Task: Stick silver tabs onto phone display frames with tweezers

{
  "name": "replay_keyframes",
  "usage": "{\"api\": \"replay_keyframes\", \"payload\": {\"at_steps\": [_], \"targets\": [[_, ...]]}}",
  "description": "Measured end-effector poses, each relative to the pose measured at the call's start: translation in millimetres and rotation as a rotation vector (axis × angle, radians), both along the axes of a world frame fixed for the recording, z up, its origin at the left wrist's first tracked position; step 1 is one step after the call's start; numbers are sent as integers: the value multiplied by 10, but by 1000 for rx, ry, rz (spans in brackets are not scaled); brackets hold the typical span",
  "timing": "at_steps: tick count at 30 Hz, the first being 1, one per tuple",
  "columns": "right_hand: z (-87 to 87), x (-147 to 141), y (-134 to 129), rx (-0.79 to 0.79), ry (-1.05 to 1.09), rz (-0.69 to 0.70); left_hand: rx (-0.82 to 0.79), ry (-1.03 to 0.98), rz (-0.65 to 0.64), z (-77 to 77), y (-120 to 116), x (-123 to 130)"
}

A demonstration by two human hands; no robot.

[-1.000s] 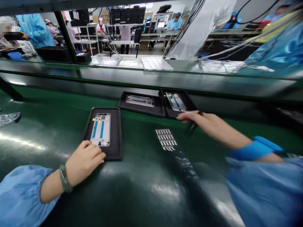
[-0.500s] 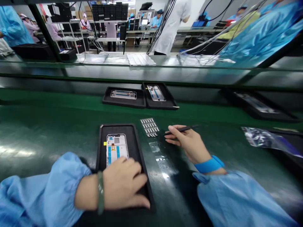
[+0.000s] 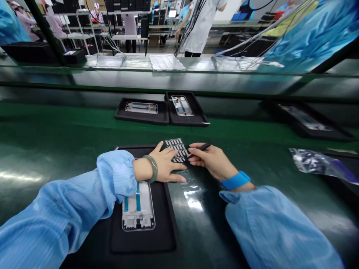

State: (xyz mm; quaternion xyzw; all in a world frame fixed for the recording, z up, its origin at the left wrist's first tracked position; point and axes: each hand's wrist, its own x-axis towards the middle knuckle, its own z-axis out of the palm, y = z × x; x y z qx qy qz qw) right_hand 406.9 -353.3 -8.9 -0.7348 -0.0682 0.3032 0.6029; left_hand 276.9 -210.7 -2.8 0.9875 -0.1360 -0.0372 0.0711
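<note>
My left hand [image 3: 166,164] has its fingers spread, reaching over the near black tray [image 3: 165,224] to the left edge of a sheet of small light-coloured pieces [image 3: 176,144]. Its fingertips lie on or just over the sheet. My right hand [image 3: 207,158] pinches black tweezers [image 3: 206,145], whose tip points at the sheet's right edge. In the near tray lies a phone frame [image 3: 138,215] with blue strips; my left sleeve and wrist cover its upper part. Clear film [image 3: 190,183] lies on the green bench below the sheet.
Two black trays [image 3: 141,116] with phone frames stand side by side at the back. Another tray [image 3: 300,123] is at the right, near a shiny plastic bag [image 3: 316,162]. A green-edged shelf [image 3: 168,80] crosses behind; people stand beyond it.
My left hand has moved up and right from the lower phone frame to the sheet, its fingers spreading. My right hand, with the tweezers, has shifted slightly left and up. The view has tilted slightly down.
</note>
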Motion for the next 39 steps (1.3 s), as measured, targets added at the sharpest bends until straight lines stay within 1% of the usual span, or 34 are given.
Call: {"api": "replay_keyframes", "payload": {"at_steps": [3,6,12,15,21,24,26,27,31,33,34,36,39], "targets": [[79,-28,-64,23,2,4,-33,-3,-13,5,-3,-28],[103,-54,-116,24,-53,-36,-56,-16,-20,-17,-6,-36],[-20,-68,-85,-14,-68,-55,-69,-39,-23,-56,-3,-40],[-33,-71,-49,-15,-33,-46,-58,-20,-14,-37,-12,-42],[95,-62,-94,32,67,-26,-67,49,-32,-16,-39,-21],[176,-96,-168,78,100,-22,-118,39,-55,-12,-28,-31],[229,-168,-204,116,98,-23,-231,-15,-36,14,-12,-74],[256,-221,-211,144,91,-22,-321,-51,-7,35,-3,-109],[360,-511,-138,276,42,11,-779,-163,179,135,22,-311],[401,-657,-60,306,5,42,-953,-195,263,169,37,-414],[415,-719,-20,312,-14,55,-1014,-205,297,180,49,-460],[431,-815,52,312,-54,75,-1086,-211,341,190,82,-538],[419,-900,124,309,-116,96,-1103,-194,369,190,146,-637]]}}
